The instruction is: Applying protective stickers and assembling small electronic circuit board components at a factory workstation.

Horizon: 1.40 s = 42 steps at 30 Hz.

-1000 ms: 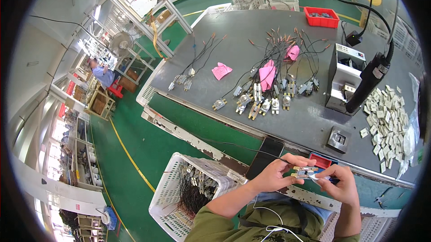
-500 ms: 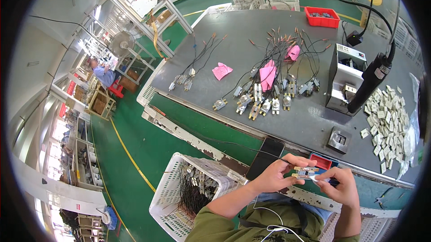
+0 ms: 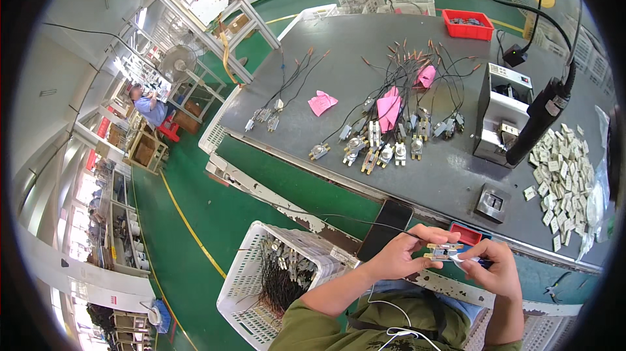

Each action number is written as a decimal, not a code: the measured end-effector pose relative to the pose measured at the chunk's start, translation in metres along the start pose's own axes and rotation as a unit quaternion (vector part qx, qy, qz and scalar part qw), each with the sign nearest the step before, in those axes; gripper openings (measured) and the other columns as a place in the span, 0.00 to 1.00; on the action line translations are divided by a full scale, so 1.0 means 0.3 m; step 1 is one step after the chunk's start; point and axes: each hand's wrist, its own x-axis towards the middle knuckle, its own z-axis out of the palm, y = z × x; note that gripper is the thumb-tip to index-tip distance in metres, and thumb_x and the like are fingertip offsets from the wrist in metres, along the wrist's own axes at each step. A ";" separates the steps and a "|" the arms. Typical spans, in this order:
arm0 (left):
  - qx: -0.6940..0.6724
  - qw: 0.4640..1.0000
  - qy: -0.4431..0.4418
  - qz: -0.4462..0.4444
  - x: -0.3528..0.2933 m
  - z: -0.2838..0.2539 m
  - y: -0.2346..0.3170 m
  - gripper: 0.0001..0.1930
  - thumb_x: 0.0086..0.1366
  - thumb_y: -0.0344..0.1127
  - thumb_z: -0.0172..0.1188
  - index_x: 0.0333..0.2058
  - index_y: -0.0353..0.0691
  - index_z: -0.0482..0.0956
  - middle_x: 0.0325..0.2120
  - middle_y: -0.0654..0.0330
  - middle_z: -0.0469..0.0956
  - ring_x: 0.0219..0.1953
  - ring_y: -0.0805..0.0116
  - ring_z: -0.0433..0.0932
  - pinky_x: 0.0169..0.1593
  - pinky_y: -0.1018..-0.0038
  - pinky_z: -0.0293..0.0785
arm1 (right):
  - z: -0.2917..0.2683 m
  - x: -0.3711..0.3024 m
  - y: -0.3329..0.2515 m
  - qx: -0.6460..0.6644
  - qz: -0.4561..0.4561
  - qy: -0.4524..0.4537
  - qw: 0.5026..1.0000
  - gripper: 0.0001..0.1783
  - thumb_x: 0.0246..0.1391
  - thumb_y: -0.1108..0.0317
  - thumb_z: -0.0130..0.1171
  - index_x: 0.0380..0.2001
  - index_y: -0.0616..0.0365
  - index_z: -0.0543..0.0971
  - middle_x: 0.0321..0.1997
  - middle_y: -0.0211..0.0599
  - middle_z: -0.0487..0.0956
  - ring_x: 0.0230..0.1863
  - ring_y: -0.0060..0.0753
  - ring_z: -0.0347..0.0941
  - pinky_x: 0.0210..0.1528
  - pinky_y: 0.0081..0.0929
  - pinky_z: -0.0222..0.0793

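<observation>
At the table's front edge my left hand point(image 3: 398, 254) grips a small metal-and-brass electrical part point(image 3: 443, 251) between thumb and fingers. A thin black cable point(image 3: 332, 214) runs off leftward from this hand. My right hand point(image 3: 493, 269) is closed in a pinch on a small white piece point(image 3: 456, 258), held against the part's right side; its exact shape is hidden by the fingers. Just beyond the hands sits a red-and-blue box point(image 3: 467, 234). A black phone-like slab point(image 3: 386, 228) lies at the table edge, left of my hands.
Several wired metal parts point(image 3: 372, 149) and pink scraps point(image 3: 389, 108) lie on the grey table point(image 3: 293, 44). Rightward are a boxy device point(image 3: 502, 113), a black handheld tool point(image 3: 538, 123), a metal block point(image 3: 492, 202) and white pieces point(image 3: 561, 181). A white crate point(image 3: 238, 299) holds cabled parts.
The black cable has shifted a little on the left. My hands stay nearly in place, with the right fingers turned slightly at the part. The seated person's arm has moved slightly.
</observation>
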 end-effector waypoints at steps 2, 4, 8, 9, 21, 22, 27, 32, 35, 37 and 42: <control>0.000 1.000 -0.001 -0.004 -0.001 -0.002 -0.003 0.23 0.52 0.20 0.62 0.45 0.43 0.66 0.51 0.45 0.69 0.57 0.54 0.66 0.57 0.62 0.66 | -0.004 0.002 -0.002 -0.034 -0.036 -0.021 0.999 0.04 0.48 0.76 0.60 0.30 0.61 0.77 0.15 0.30 0.76 0.17 0.17 0.73 0.20 0.13 0.66; 0.000 1.000 -0.003 -0.008 -0.001 -0.004 -0.005 0.23 0.52 0.20 0.62 0.45 0.43 0.66 0.51 0.45 0.69 0.57 0.54 0.66 0.57 0.62 0.66 | -0.003 0.003 0.002 -0.030 -0.031 -0.011 0.999 0.04 0.48 0.76 0.60 0.30 0.61 0.77 0.15 0.29 0.76 0.17 0.17 0.73 0.20 0.13 0.66; 0.016 1.000 0.003 -0.002 -0.002 0.001 -0.005 0.23 0.52 0.19 0.62 0.45 0.43 0.66 0.50 0.46 0.69 0.57 0.55 0.66 0.58 0.62 0.66 | -0.011 0.006 0.003 -0.053 -0.037 -0.016 0.998 0.04 0.48 0.76 0.60 0.30 0.61 0.77 0.15 0.29 0.76 0.17 0.16 0.73 0.20 0.12 0.64; 0.013 1.000 0.005 -0.004 -0.003 0.005 -0.006 0.23 0.52 0.19 0.62 0.45 0.43 0.66 0.50 0.46 0.69 0.57 0.55 0.66 0.58 0.62 0.66 | -0.015 0.004 0.005 -0.053 -0.037 -0.017 0.998 0.04 0.48 0.76 0.60 0.30 0.61 0.77 0.15 0.29 0.76 0.17 0.16 0.73 0.20 0.12 0.64; 0.079 0.995 0.048 0.031 -0.030 0.013 0.002 0.25 0.46 0.21 0.68 0.42 0.41 0.68 0.44 0.43 0.74 0.50 0.51 0.73 0.51 0.61 0.74 | -0.049 0.024 -0.015 -0.042 -0.095 -0.101 0.989 0.06 0.48 0.74 0.61 0.32 0.59 0.79 0.25 0.34 0.80 0.22 0.22 0.75 0.25 0.18 0.67; 0.102 0.992 0.064 0.037 -0.044 0.003 0.020 0.25 0.44 0.22 0.69 0.41 0.41 0.67 0.43 0.43 0.74 0.49 0.51 0.74 0.51 0.61 0.74 | -0.059 0.024 -0.021 -0.037 -0.079 -0.101 0.991 0.06 0.47 0.75 0.61 0.32 0.58 0.79 0.27 0.33 0.80 0.23 0.20 0.75 0.25 0.18 0.67; 0.343 0.861 0.341 0.156 -0.173 -0.263 0.170 0.23 0.55 0.39 0.66 0.42 0.40 0.63 0.41 0.50 0.74 0.43 0.59 0.74 0.48 0.65 0.71 | -0.087 -0.020 0.053 0.057 -0.001 0.080 0.995 0.05 0.50 0.73 0.58 0.32 0.60 0.76 0.23 0.32 0.75 0.19 0.15 0.69 0.19 0.13 0.61; 0.285 0.708 0.614 0.200 -0.805 -0.706 0.281 0.19 0.60 0.37 0.60 0.45 0.36 0.65 0.45 0.54 0.71 0.45 0.64 0.71 0.53 0.71 0.66 | -0.104 -0.074 0.136 0.076 0.055 0.151 0.984 0.06 0.52 0.72 0.57 0.33 0.61 0.74 0.21 0.28 0.73 0.17 0.12 0.66 0.17 0.10 0.57; 0.129 0.596 0.779 0.146 -1.092 -0.717 0.115 0.14 0.62 0.35 0.56 0.43 0.33 0.70 0.43 0.54 0.71 0.44 0.66 0.71 0.49 0.73 0.69 | -0.109 -0.068 0.178 0.086 0.039 0.127 0.987 0.06 0.53 0.72 0.56 0.33 0.61 0.73 0.21 0.29 0.73 0.16 0.13 0.64 0.16 0.10 0.56; 0.039 0.629 0.769 0.109 -1.273 -0.669 -0.024 0.14 0.62 0.37 0.57 0.42 0.34 0.72 0.38 0.58 0.75 0.39 0.68 0.73 0.44 0.76 0.72 | -0.099 -0.061 0.198 0.068 0.030 0.162 0.984 0.08 0.55 0.66 0.55 0.32 0.59 0.70 0.16 0.29 0.70 0.10 0.12 0.58 0.12 0.10 0.51; -0.103 0.682 0.685 -0.234 -1.312 -0.563 -0.129 0.19 0.64 0.50 0.53 0.39 0.37 0.73 0.34 0.58 0.78 0.35 0.69 0.76 0.39 0.74 0.72 | -0.076 -0.049 0.200 0.042 0.028 0.143 0.988 0.09 0.56 0.64 0.55 0.32 0.59 0.70 0.16 0.28 0.70 0.10 0.11 0.57 0.12 0.09 0.49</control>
